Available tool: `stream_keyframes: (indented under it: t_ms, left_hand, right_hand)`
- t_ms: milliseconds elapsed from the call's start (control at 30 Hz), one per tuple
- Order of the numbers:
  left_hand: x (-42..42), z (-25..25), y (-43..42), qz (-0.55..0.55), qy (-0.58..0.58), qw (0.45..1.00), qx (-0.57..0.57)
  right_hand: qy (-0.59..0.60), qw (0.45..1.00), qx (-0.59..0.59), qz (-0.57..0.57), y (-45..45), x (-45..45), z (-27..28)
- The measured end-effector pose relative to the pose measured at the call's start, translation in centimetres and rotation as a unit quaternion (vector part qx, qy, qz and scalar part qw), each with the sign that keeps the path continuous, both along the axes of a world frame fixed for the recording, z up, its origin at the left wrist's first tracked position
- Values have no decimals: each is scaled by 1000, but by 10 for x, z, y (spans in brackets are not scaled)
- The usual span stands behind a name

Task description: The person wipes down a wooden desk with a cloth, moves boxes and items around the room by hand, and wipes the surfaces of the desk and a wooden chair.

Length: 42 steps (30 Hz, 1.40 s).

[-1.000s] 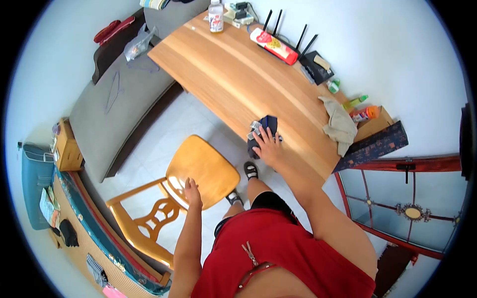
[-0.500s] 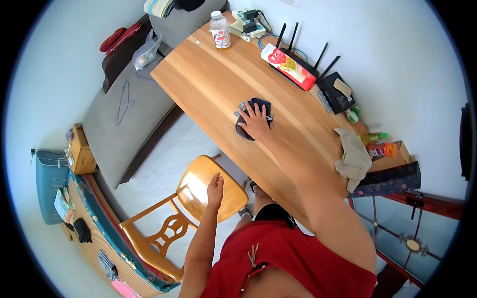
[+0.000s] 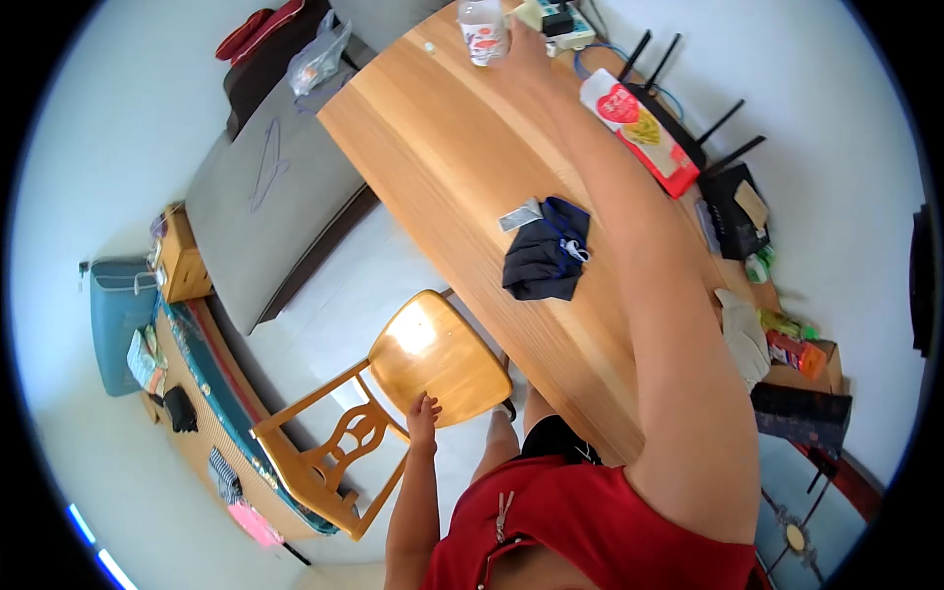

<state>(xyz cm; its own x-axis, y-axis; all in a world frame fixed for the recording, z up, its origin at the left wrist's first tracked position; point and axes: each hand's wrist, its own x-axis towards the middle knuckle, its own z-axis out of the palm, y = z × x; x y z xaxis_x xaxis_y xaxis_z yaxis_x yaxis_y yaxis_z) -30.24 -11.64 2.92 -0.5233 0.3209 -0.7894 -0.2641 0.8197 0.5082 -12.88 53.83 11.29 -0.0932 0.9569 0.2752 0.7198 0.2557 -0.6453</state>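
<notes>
Tabletop runs diagonally, wall-side long edge at upper right, chair-side long edge at lower left. Wooden chair by the chair-side edge, backrest turned away, likely leaving standing room.

Router along the wall-side edge, probably for cable reach; red-and-white pack lies against it, maybe parked there to save space. Dark fabric bundle mid-length, closer to the chair-side edge, presumably within easy reach.

White power strip at the wall-side edge near the far end, likely to keep cords back. Bottle upright near the far short edge, top cut off by the frame. Right hand right beside it, arm stretched over the tabletop; fingers mostly hidden, can't tell whether clamped or apart. Pale piece past the knuckles; held or not, unclear.

Left hand above the chair seat, nothing held, fingers loosely bent and slightly apart, seemingly just relaxed. Smallest: white bit by the far short edge.
</notes>
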Motion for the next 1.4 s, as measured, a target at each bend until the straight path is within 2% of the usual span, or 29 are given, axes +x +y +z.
stream_keyframes:
  t_ms: [33,133,233,333,367,433,533,667,733,867,1000,1067,1133,1200,1267,1333,1400]
  left_hand:
    - [-3,2,-5,8,4,1000,-6]
    - [1,5,-14,-5,10,1000,-9]
    - [10,9,-13,-41,12,999,-7]
    - [12,3,-19,-108,27,994,-4]
    - [15,2,-21,-116,35,993,-5]
    - [15,-3,-25,-130,26,991,-8]
    - [15,-4,-24,-151,18,988,-19]
    - [1,-21,-34,-204,29,978,29]
    - [-2,-10,-25,-223,35,974,33]
    - [-5,-9,-34,-265,43,963,31]
    - [-13,-38,-64,-215,-42,972,79]
    - [-13,-40,-71,-242,-25,967,76]
    - [-7,-40,-69,-310,9,942,129]
    - [14,-18,-64,-423,68,883,190]
    - [48,-15,-56,-486,79,822,288]
    - [89,19,-52,-575,97,738,341]
    - [130,68,-56,-603,53,687,401]
  right_hand:
    - [-21,999,-25,-2,10,-7,13]
    - [8,999,-41,5,62,-24,1]
    - [144,988,53,28,88,-33,-16]
    - [133,989,46,38,88,-35,-11]
    - [84,995,29,38,81,-33,-4]
    - [-17,999,-6,37,34,-26,30]
    - [-97,986,122,52,-7,-25,16]
    - [21,991,132,10,-76,-3,2]
    - [71,986,148,-13,-123,20,10]
    - [86,987,121,-56,-240,80,32]
    - [73,990,74,-93,-371,149,65]
    - [29,989,73,-124,-436,176,78]
    - [5,987,80,-142,-497,195,92]
    - [1,986,87,-145,-560,210,107]
    - [0,990,51,-135,-607,225,103]
    - [-21,990,8,-140,-662,230,102]
    - [20,993,-48,-109,-706,233,107]
